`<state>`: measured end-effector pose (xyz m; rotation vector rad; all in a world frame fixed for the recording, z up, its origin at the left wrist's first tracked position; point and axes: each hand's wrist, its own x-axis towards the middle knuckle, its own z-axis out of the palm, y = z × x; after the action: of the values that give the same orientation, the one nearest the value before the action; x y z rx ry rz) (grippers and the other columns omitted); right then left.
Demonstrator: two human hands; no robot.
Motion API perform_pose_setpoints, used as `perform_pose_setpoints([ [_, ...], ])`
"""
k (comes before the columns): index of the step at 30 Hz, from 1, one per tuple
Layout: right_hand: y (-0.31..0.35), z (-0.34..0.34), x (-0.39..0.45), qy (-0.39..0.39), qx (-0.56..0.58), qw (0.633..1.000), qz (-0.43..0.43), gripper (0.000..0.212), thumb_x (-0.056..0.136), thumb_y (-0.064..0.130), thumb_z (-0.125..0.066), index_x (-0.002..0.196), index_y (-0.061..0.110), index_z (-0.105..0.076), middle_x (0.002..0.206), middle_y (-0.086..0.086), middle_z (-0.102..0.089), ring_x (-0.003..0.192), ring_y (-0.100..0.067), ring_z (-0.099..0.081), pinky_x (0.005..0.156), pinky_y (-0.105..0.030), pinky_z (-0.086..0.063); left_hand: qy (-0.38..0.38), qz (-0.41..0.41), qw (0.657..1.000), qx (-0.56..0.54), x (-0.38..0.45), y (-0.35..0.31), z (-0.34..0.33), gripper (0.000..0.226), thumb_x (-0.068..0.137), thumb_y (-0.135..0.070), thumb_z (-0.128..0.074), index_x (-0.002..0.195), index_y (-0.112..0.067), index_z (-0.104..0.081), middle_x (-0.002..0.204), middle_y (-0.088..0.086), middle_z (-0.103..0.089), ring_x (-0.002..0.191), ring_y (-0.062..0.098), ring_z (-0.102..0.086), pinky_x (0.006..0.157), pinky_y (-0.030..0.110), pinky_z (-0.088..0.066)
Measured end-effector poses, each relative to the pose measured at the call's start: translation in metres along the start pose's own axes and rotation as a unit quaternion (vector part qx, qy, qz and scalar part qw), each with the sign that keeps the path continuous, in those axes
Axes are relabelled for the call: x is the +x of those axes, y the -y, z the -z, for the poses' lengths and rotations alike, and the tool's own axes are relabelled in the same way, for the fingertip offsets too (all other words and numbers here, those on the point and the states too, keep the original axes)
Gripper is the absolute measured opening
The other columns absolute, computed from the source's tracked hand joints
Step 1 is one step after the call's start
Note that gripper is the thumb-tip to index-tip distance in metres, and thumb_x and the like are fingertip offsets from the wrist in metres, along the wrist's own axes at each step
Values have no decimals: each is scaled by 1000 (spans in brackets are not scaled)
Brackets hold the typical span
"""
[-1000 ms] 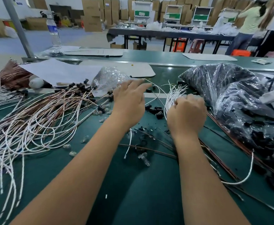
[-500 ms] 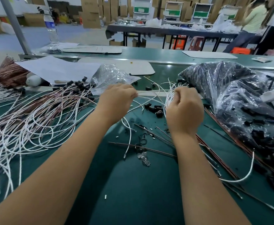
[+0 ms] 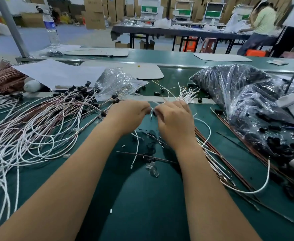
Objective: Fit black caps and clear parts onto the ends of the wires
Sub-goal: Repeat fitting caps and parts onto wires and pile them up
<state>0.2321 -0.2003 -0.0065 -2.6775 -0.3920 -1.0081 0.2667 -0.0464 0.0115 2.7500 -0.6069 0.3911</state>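
Note:
My left hand (image 3: 128,114) and my right hand (image 3: 175,123) meet above the green table (image 3: 142,206), fingertips almost touching. My right hand holds a bundle of white wires (image 3: 188,94) that fans out past its knuckles, and pinches a small black cap (image 3: 154,113) at its fingertips. My left hand pinches the end of one white wire (image 3: 151,108) next to that cap. Loose black caps (image 3: 156,93) lie beyond the hands. A small clear part (image 3: 153,168) lies on the table between my forearms.
A heap of white wires with black caps fitted (image 3: 38,122) covers the left. A clear bag (image 3: 118,82) lies behind it, a big bag of black caps (image 3: 247,101) at the right. Brown wires (image 3: 229,153) run under my right arm. A person stands far right.
Both hands have lifted and come together in the middle. My left hand drew back from the clear bag, holding a wire end that it now brings up to the cap in my right hand.

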Motion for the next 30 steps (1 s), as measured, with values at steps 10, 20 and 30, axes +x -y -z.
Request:
perform_pose_setpoints([
  [10,-14,4,-2,-99,85,969,-208,16,101,17,-39,98,11,-53,75,4,-51,65,-20,-43,47,-24,-20,24,-19,998,-57,27,-32,-35,37,90,-6,-54,124,-19,-62,123,5,-62,117,26,-52,94,41,-47],
  [20,-12,-4,0,-44,211,962,-167,20,96,11,-52,106,7,-70,94,-7,-70,82,-17,-56,65,-19,-31,-73,-9,995,-68,20,-25,-28,42,87,-6,-56,128,-11,-55,108,12,-57,101,27,-54,86,35,-44],
  [30,7,-7,-3,-69,297,937,-174,12,85,12,-66,85,24,-70,74,12,-66,71,-3,-61,64,-17,-50,-134,220,744,-616,-27,-8,-13,19,86,8,-63,87,-11,-64,83,6,-68,75,14,-67,74,22,-57],
])
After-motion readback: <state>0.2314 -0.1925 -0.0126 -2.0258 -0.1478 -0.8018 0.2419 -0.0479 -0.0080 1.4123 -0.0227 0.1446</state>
